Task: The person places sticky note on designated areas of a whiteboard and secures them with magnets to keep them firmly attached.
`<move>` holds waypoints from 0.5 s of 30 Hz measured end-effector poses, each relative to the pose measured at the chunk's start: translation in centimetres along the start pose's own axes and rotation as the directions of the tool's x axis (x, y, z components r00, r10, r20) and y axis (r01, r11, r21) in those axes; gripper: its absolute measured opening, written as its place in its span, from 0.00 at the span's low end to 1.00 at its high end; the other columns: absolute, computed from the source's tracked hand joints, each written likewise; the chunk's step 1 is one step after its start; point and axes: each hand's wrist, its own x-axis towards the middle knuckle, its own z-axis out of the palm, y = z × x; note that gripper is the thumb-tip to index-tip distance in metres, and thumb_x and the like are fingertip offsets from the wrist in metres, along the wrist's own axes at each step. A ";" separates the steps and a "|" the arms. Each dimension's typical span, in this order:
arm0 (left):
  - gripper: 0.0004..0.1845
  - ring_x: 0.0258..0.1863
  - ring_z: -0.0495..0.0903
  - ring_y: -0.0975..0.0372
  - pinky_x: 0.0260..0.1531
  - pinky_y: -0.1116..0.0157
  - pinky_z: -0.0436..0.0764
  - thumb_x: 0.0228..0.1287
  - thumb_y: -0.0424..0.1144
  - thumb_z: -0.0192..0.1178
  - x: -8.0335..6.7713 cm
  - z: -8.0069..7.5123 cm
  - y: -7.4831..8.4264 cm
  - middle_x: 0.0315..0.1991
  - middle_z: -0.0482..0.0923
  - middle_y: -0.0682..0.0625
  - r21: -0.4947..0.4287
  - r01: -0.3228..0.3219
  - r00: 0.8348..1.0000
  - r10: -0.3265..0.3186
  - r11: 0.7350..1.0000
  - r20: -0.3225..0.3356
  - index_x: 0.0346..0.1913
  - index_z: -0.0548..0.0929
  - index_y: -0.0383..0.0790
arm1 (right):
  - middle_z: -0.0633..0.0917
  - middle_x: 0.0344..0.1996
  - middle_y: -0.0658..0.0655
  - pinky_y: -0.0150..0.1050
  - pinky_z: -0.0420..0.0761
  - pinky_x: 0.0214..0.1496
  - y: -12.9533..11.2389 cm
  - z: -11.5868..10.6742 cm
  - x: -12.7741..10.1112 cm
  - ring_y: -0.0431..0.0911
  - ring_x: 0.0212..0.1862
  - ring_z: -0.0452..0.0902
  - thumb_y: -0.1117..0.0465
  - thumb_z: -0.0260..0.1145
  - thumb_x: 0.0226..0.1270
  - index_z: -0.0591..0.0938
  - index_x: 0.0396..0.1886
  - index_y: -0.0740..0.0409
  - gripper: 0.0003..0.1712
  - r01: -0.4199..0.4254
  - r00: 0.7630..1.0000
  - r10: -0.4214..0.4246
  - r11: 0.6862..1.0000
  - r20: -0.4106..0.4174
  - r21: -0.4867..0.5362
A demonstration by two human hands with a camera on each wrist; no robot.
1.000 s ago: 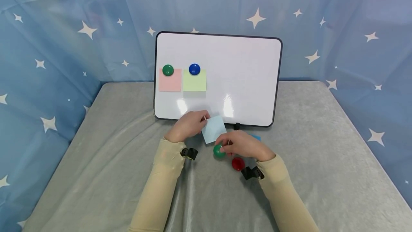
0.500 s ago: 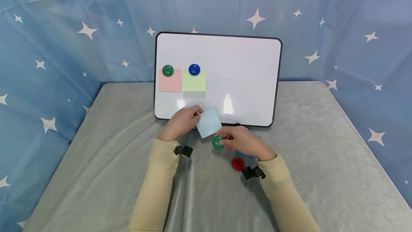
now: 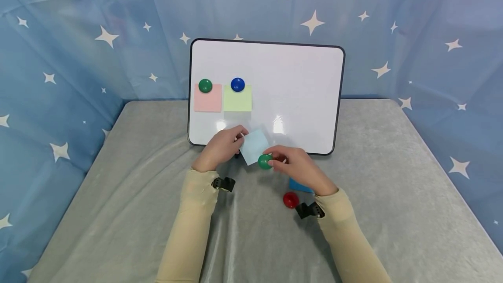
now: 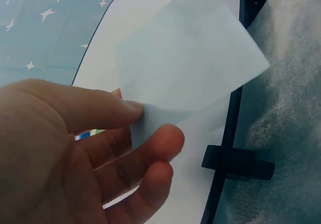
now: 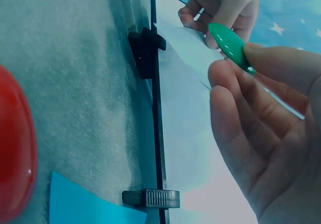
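My left hand (image 3: pixel 222 146) pinches a pale blue sticky note (image 3: pixel 254 145) by its left corner, just in front of the whiteboard's lower edge. In the left wrist view the thumb lies over that note (image 4: pixel 190 58), which tilts in front of the board. My right hand (image 3: pixel 296 165) holds a round green magnet (image 3: pixel 265 161) between thumb and fingers, close by the note's lower right corner. Seen from the right wrist, the magnet (image 5: pixel 229 45) is edge-on. On the whiteboard (image 3: pixel 294 86), a green magnet (image 3: pixel 205 85) sits on a pink note (image 3: pixel 208 101) and a blue magnet (image 3: pixel 237 84) on a yellow-green note (image 3: pixel 237 101).
A red magnet (image 3: pixel 291 200) lies on the grey cloth (image 3: pixel 251 239) near my right wrist. Beside it is a bright blue note (image 3: pixel 300 185), partly covered by my right hand. Black clips (image 5: pixel 150 199) hold the board's lower edge. A starry blue curtain (image 3: pixel 137 8) hangs behind.
My left hand has moved the pale blue note left and up toward the board. My right hand has lifted the green magnet up toward the note, uncovering more of the bright blue note.
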 end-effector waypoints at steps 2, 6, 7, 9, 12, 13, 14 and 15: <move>0.12 0.25 0.78 0.60 0.25 0.65 0.73 0.67 0.39 0.44 0.0 0.0 0.0 0.34 0.75 0.54 -0.020 0.010 1.000 -0.009 1.000 0.003 0.49 0.74 0.49 | 0.81 0.27 0.51 0.37 0.75 0.30 0.0 -0.1 0.0 0.47 0.29 0.77 0.56 0.61 0.61 0.77 0.48 0.46 0.15 -0.018 1.000 0.018 1.000 -0.012 0.009; 0.12 0.26 0.79 0.58 0.26 0.64 0.73 0.66 0.39 0.44 0.0 0.1 0.1 0.34 0.75 0.54 -0.042 0.009 1.000 -0.009 0.999 -0.005 0.49 0.74 0.49 | 0.81 0.25 0.52 0.39 0.76 0.31 0.1 -0.5 -0.1 0.48 0.29 0.78 0.55 0.61 0.61 0.77 0.48 0.44 0.15 -0.047 0.998 0.048 0.999 -0.044 0.020; 0.12 0.26 0.79 0.58 0.26 0.64 0.73 0.66 0.38 0.44 0.0 0.1 0.1 0.34 0.75 0.54 -0.046 0.004 1.000 -0.004 0.999 -0.013 0.49 0.73 0.49 | 0.81 0.25 0.51 0.38 0.76 0.31 0.1 -0.6 -0.1 0.48 0.29 0.78 0.54 0.61 0.61 0.77 0.48 0.43 0.15 -0.051 0.997 0.052 0.998 -0.053 0.023; 0.11 0.25 0.79 0.59 0.25 0.64 0.73 0.65 0.38 0.45 0.1 0.2 0.2 0.33 0.75 0.55 -0.055 -0.010 1.000 0.009 0.998 -0.030 0.49 0.72 0.49 | 0.80 0.25 0.49 0.38 0.76 0.31 0.2 -0.8 -0.2 0.46 0.29 0.77 0.54 0.61 0.60 0.77 0.48 0.43 0.15 -0.050 0.996 0.051 0.999 -0.074 0.020; 0.10 0.23 0.77 0.61 0.24 0.65 0.72 0.65 0.36 0.46 0.1 0.2 0.2 0.32 0.75 0.54 -0.061 -0.031 0.998 0.028 0.998 -0.056 0.48 0.70 0.49 | 0.80 0.25 0.47 0.38 0.76 0.30 0.3 -1.0 -0.2 0.44 0.28 0.76 0.54 0.61 0.60 0.76 0.49 0.43 0.16 -0.048 0.994 0.050 0.999 -0.102 0.017; 0.10 0.23 0.77 0.60 0.24 0.65 0.72 0.65 0.36 0.46 0.1 0.2 0.2 0.31 0.75 0.54 -0.067 -0.037 0.998 0.033 0.997 -0.061 0.47 0.69 0.48 | 0.80 0.26 0.48 0.38 0.76 0.30 0.3 -1.0 -0.3 0.44 0.28 0.76 0.53 0.62 0.60 0.76 0.49 0.43 0.16 -0.050 0.993 0.052 0.999 -0.109 0.022; 0.09 0.23 0.77 0.60 0.24 0.65 0.72 0.65 0.36 0.46 0.1 0.2 0.1 0.31 0.75 0.54 -0.068 -0.043 0.997 0.039 0.997 -0.067 0.47 0.69 0.48 | 0.80 0.27 0.49 0.39 0.76 0.30 0.3 -1.1 -0.3 0.44 0.28 0.76 0.53 0.62 0.60 0.76 0.49 0.43 0.16 -0.051 0.992 0.054 0.998 -0.114 0.028; 0.08 0.22 0.77 0.61 0.24 0.65 0.72 0.65 0.36 0.47 0.1 0.2 0.1 0.30 0.74 0.54 -0.065 -0.051 0.996 0.046 0.997 -0.074 0.46 0.68 0.48 | 0.80 0.27 0.50 0.39 0.76 0.30 0.3 -1.2 -0.3 0.45 0.29 0.77 0.52 0.61 0.60 0.76 0.49 0.42 0.16 -0.053 0.991 0.057 0.998 -0.119 0.034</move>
